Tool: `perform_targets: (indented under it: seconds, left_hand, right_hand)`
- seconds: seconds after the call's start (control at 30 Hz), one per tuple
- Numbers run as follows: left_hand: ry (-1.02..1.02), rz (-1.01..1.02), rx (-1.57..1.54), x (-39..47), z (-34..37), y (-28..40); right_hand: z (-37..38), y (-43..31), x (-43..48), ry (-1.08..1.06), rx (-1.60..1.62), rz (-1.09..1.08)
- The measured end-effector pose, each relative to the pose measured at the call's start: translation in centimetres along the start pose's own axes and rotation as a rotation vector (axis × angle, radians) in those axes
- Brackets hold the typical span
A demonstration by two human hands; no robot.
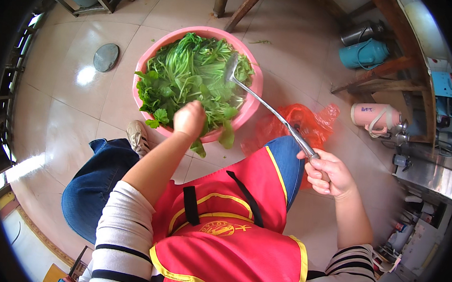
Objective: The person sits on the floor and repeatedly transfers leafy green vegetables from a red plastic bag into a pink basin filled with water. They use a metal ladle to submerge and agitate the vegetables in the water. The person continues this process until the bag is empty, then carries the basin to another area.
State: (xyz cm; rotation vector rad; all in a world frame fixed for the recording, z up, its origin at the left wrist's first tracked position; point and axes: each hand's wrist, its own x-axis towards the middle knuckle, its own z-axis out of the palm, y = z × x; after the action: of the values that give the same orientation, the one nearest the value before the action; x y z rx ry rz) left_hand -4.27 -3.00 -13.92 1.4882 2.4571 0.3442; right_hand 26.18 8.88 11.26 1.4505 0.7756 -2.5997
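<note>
A pink plastic basin [254,104] on the tiled floor is heaped with leafy greens [193,68]. My left hand [190,118] is in a fist at the near side of the heap, with leaves and stems around it. Its fingertips are hidden. In my right hand [329,173] is the handle end of a long metal ladle [273,112]. The ladle slants up and left, its head over the right part of the greens. Several leaves droop over the basin's near rim.
A crumpled red plastic bag [307,124] lies right of the basin. A round metal lid [106,57] rests on the floor to the left. Blue [364,53] and pink [377,114] vacuum flasks stand by a wooden frame [371,77] at the right. Table legs [221,3] rise beyond the basin.
</note>
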Motion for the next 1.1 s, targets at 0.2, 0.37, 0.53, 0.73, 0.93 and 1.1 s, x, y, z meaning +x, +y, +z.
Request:
perform_targets:
  seconds: [0.2,0.37,0.53,0.73,0.93,1.1]
  left_hand:
    - [0.032,0.008,0.038,4.5,-4.2,-4.8]
    - [0.037,-0.115,-0.035,10.3,-7.5,-9.0]
    - [-0.03,-0.142,0.006,16.5,-6.0,-9.7]
    - [-0.15,-0.424,0.248,19.3,-2.2,-6.6]
    - [-0.196,-0.398,0.257,20.5,-2.0,-5.5]
    - [-0.211,-0.332,0.219,20.5,-0.7,-5.1]
  right_hand:
    - [3.0,-1.0,9.5,-0.476,0.318,0.082]
    - [2.9,-2.8,15.0,-0.533,0.762,0.181]
    - [2.0,-3.7,17.5,-0.009,-0.401,-0.074]
    - [3.7,-5.2,17.1,0.54,-1.826,-0.413]
    - [3.8,-7.5,16.0,0.463,-1.589,-0.218]
    - [2.8,-9.3,23.7,0.237,-1.368,0.037]
